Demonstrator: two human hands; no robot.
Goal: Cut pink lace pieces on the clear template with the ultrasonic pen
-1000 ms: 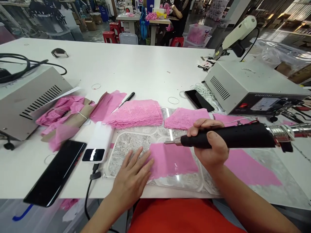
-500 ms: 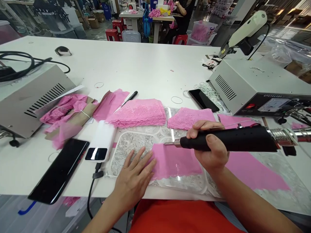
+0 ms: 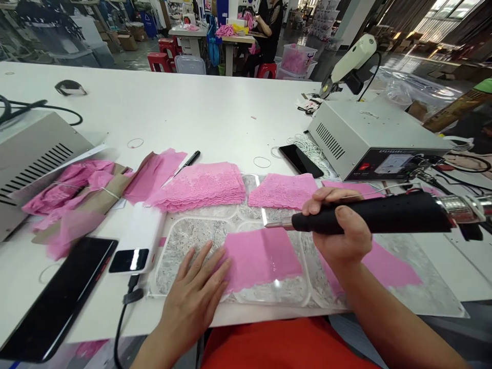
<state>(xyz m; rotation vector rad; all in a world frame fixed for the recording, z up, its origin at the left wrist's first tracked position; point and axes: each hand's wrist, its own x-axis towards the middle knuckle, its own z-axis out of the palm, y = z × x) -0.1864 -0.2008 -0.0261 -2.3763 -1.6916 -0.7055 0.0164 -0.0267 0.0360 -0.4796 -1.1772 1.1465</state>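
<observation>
My right hand [image 3: 342, 223] is wrapped round a black handheld tool [image 3: 388, 214], whose metal tip points left above the upper edge of a pink fabric piece [image 3: 261, 256]. That piece lies flat on a clear template over a marbled mat [image 3: 434, 282]. Fingers spread, my left hand [image 3: 198, 287] rests flat on the template, its fingertips at the fabric's left edge. Behind are a tall stack of pink lace pieces [image 3: 203, 184] and a smaller pink lace stack [image 3: 284, 190]. Another pink piece [image 3: 388, 264] lies to the right, partly under my right forearm.
At the left are a large black phone [image 3: 57, 297], a white power bank [image 3: 140, 236] with a cable, and tied pink bundles [image 3: 77, 189]. Grey machine boxes stand left [image 3: 38, 159] and right [image 3: 369, 133]. A smaller phone [image 3: 300, 160] lies between. A person [image 3: 269, 36] sits far back.
The view has shifted, so the table items appear further left. The tool and my right hand have moved slightly right relative to the fabric. My left hand stays spread at the fabric's left edge.
</observation>
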